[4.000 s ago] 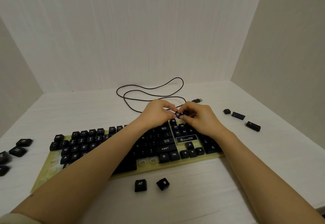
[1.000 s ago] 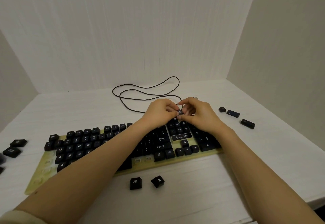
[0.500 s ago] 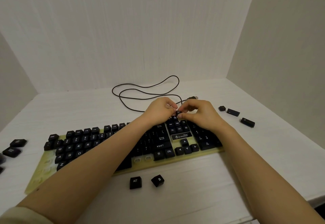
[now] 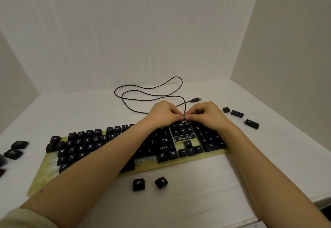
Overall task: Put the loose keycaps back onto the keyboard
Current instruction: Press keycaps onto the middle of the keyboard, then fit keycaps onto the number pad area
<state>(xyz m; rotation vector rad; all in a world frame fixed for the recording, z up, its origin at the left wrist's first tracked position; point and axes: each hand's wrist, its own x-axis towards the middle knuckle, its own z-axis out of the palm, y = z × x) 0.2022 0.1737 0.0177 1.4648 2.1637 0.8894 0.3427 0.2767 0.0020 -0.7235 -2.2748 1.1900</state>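
Observation:
A black keyboard [image 4: 114,172] on a yellowish plate lies across the white table. My left hand [image 4: 162,115] and my right hand [image 4: 206,114] meet above its top row, right of centre. Both pinch one small black keycap [image 4: 184,117] between their fingertips; the fingers hide most of it. Two bare switch sockets [image 4: 145,160] show in the bottom row. Loose keycaps lie around: an Alt cap [image 4: 138,184] and a Windows cap [image 4: 161,182] in front of the keyboard, three caps [image 4: 237,113] at the right, several [image 4: 16,150] at the left edge.
The keyboard's black cable [image 4: 148,94] loops behind the hands, its USB plug [image 4: 196,100] lying beside my right hand. White walls close in the table at the back and both sides. The table's front edge [image 4: 286,215] runs at the lower right.
Both hands have sunk a little with the pinched keycap, from just above the keys down onto the top row. The loose caps on the table have not moved.

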